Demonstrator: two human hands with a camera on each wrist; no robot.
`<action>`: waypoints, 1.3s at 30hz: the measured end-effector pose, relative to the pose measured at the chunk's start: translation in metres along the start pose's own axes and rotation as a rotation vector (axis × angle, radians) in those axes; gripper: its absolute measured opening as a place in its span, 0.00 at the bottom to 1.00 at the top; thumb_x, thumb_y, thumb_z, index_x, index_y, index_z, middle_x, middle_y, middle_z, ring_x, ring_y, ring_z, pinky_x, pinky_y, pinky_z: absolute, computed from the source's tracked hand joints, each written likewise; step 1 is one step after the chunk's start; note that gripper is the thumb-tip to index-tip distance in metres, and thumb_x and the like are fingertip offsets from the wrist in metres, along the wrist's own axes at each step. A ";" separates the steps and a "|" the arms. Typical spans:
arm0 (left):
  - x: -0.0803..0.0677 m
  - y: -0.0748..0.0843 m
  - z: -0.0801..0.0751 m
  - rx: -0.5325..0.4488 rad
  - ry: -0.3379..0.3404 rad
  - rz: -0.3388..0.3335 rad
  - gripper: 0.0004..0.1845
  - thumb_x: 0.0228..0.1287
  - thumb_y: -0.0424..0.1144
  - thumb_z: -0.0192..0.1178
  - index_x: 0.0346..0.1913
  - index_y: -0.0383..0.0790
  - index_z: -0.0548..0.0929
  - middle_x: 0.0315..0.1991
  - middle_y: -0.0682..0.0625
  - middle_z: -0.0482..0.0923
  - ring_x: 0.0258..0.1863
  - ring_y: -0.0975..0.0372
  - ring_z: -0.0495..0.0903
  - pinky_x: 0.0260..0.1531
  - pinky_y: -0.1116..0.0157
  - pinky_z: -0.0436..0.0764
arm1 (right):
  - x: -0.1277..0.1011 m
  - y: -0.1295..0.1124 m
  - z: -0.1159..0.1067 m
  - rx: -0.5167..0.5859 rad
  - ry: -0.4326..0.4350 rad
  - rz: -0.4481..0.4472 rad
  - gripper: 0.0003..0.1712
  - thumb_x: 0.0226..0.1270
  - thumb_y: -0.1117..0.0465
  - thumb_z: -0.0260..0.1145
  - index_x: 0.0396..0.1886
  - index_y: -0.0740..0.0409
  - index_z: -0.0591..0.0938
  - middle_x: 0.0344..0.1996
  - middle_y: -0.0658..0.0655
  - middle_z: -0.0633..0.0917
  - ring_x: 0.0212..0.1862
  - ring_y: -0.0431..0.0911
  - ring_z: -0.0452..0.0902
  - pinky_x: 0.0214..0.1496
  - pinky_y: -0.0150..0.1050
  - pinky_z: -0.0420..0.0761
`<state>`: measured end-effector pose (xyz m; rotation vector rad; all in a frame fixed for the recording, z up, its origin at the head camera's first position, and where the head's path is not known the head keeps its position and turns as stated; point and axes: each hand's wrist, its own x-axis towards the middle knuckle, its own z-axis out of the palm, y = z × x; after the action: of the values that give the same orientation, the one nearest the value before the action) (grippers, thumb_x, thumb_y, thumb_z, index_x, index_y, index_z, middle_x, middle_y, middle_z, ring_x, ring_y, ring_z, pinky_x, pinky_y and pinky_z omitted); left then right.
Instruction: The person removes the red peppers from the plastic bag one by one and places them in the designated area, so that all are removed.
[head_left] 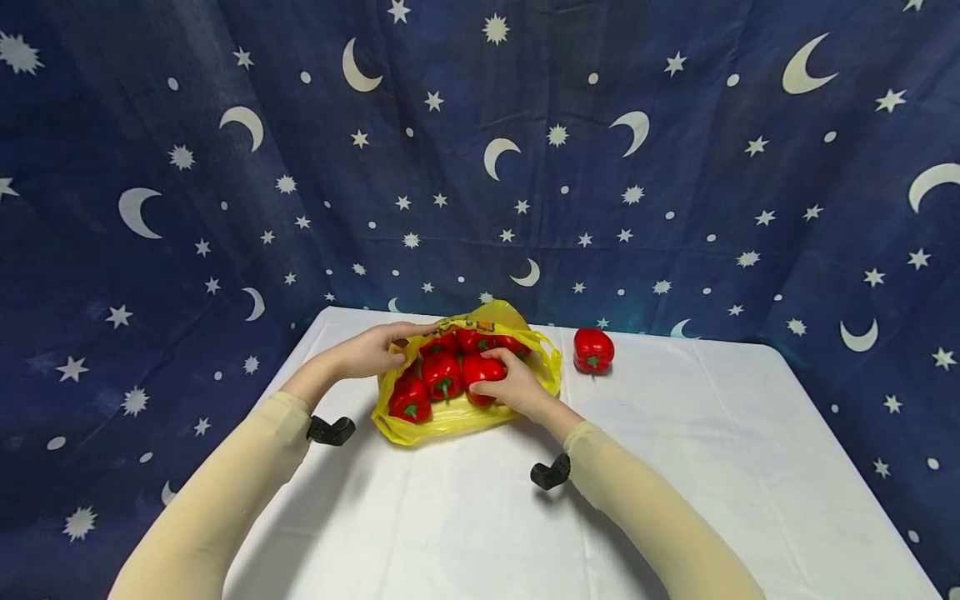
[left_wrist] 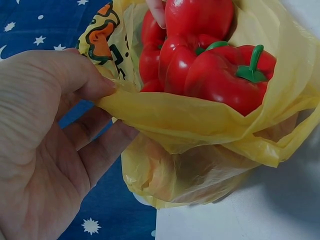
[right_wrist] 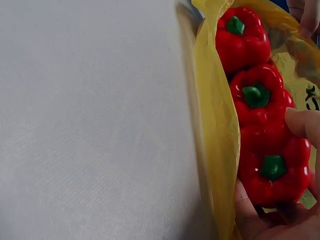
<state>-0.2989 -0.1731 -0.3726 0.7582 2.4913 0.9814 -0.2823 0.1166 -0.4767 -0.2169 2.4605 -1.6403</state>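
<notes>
Head view: left hand (head_left: 369, 352) fingers pinch the yellow bag (head_left: 450, 417) rim; right hand (head_left: 512, 388) fingers grasp a red pepper (head_left: 481, 372) inside it.

Bare table (head_left: 450, 517) front & right; only lone pepper (head_left: 593, 350) beside bag (head_left: 543, 375).

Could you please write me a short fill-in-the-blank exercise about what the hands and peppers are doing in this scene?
1. The left hand pinches the edge of the ____ plastic bag.
2. The right hand grips a red ____ inside the bag.
3. One lone pepper lies on the white table, ____ the bag.
4. Every pepper stem is ____.

Missing words: yellow; pepper; outside; green
</notes>
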 end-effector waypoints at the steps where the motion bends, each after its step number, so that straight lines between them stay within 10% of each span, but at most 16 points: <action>1: 0.000 0.000 0.000 0.005 0.002 0.003 0.38 0.67 0.27 0.52 0.78 0.58 0.67 0.75 0.50 0.65 0.61 0.52 0.71 0.60 0.52 0.75 | -0.001 -0.001 0.000 -0.001 0.004 -0.001 0.39 0.56 0.52 0.80 0.67 0.48 0.74 0.63 0.59 0.75 0.58 0.56 0.74 0.46 0.44 0.85; 10: 0.001 0.000 0.001 0.014 0.007 0.004 0.39 0.67 0.27 0.52 0.78 0.60 0.67 0.74 0.51 0.66 0.55 0.51 0.72 0.52 0.56 0.76 | -0.011 -0.008 -0.007 0.006 0.008 -0.016 0.39 0.55 0.51 0.80 0.67 0.43 0.75 0.63 0.58 0.75 0.62 0.58 0.72 0.60 0.53 0.79; 39: 0.001 0.001 0.000 -0.002 -0.010 -0.015 0.38 0.69 0.27 0.52 0.78 0.60 0.66 0.73 0.48 0.66 0.57 0.49 0.71 0.53 0.54 0.79 | -0.062 -0.036 -0.100 0.060 0.040 -0.018 0.50 0.52 0.56 0.81 0.74 0.51 0.68 0.67 0.59 0.72 0.64 0.59 0.68 0.52 0.48 0.84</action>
<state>-0.2999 -0.1721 -0.3721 0.7413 2.4840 0.9724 -0.2441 0.2059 -0.4017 -0.2009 2.4407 -1.7400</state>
